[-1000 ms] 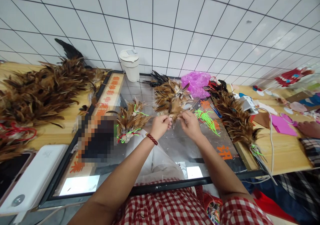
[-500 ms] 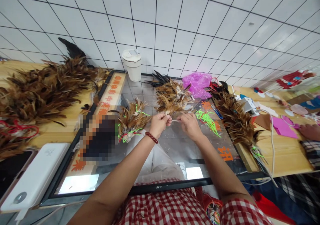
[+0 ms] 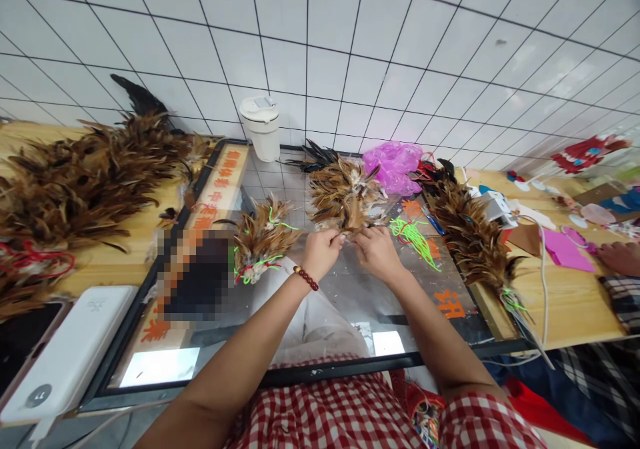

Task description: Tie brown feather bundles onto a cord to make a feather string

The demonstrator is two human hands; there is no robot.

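Note:
A bundle of brown feathers with black tips at its far end lies in the middle of the glass tabletop. My left hand, with a beaded bracelet at the wrist, is closed in a pinch at the bundle's near end. Close beside it, my right hand is also closed, its fingers on a thin pale string that is mostly hidden. Some feathers stand up between the two hands. To the left lies a smaller feather bunch tied with green and red cord. Loose green cords lie right of my right hand.
A large feather pile covers the left side. A white lidded cup stands near the tiled wall, and a pink plastic bag behind the bundle. Another long feather bundle lies right. Another person's hand rests at far right.
My hands have come closer together, right up against the bundle's near end. The pale string that stretched between them is now mostly covered, and feathers now stand up there.

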